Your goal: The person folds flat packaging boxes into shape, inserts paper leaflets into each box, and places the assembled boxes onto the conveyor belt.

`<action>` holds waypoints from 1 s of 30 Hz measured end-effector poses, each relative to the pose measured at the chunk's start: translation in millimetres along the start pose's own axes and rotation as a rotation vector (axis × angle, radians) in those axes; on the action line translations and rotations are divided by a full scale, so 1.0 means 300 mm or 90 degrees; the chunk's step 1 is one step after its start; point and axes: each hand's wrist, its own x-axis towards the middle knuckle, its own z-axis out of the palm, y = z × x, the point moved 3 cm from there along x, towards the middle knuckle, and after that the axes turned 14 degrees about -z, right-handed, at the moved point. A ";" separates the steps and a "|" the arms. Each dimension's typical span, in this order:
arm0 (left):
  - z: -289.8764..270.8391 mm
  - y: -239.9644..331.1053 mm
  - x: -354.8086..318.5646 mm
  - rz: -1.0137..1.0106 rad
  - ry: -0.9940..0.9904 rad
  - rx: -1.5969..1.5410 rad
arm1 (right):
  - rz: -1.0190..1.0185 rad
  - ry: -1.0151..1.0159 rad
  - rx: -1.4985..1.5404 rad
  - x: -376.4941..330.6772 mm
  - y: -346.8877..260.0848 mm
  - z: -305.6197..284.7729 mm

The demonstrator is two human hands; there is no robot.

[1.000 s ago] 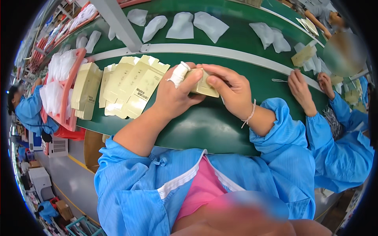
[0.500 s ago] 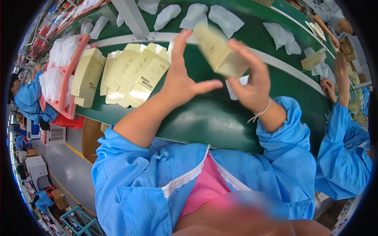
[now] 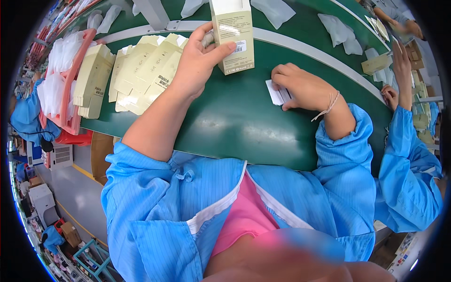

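Note:
My left hand [image 3: 202, 56] grips a pale yellow carton [image 3: 233, 35] by its left side, holding it upright over the far part of the green table. The carton's printed face is toward me, and a white flap shows at its top. To the right, my right hand [image 3: 300, 87] is closed over a small stack of white paper leaflets [image 3: 278, 94] on the table, fingers curled around their far and near edges. Flattened pale yellow cartons [image 3: 141, 70] lie overlapped left of my left forearm, beside a standing stack of folded cartons [image 3: 94, 80].
A pink rack [image 3: 77, 94] at the left holds white wrapped pieces [image 3: 63, 56]. A metal rail [image 3: 300, 49] crosses the table [image 3: 221, 122]; beyond it lie white-wrapped items [image 3: 338, 33]. At the right, a co-worker's blue sleeve [image 3: 406, 164] and raised hand [image 3: 401, 66] are close by.
The carton has passed from my right hand to my left and turned upright. My right hand has come down onto the white leaflets.

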 end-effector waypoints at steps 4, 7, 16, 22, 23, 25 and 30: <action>0.004 0.000 0.002 -0.005 -0.022 0.006 | 0.006 -0.058 0.006 -0.004 0.017 0.018; 0.008 0.003 -0.004 -0.009 -0.032 0.012 | -0.003 -0.062 -0.006 -0.006 0.017 0.024; 0.017 -0.008 -0.013 0.001 -0.055 0.032 | 0.005 -0.041 -0.096 -0.006 -0.023 0.032; 0.026 -0.005 -0.011 0.001 -0.064 0.017 | -0.019 0.029 -0.106 0.000 0.032 0.021; 0.027 -0.007 -0.014 -0.002 -0.067 0.015 | -0.035 0.034 -0.098 0.000 0.042 0.025; 0.027 -0.007 -0.013 -0.004 -0.071 0.012 | -0.066 0.045 -0.082 0.000 0.053 0.025; 0.023 0.002 0.000 -0.007 -0.075 0.015 | -0.070 0.156 -0.141 0.009 0.054 -0.029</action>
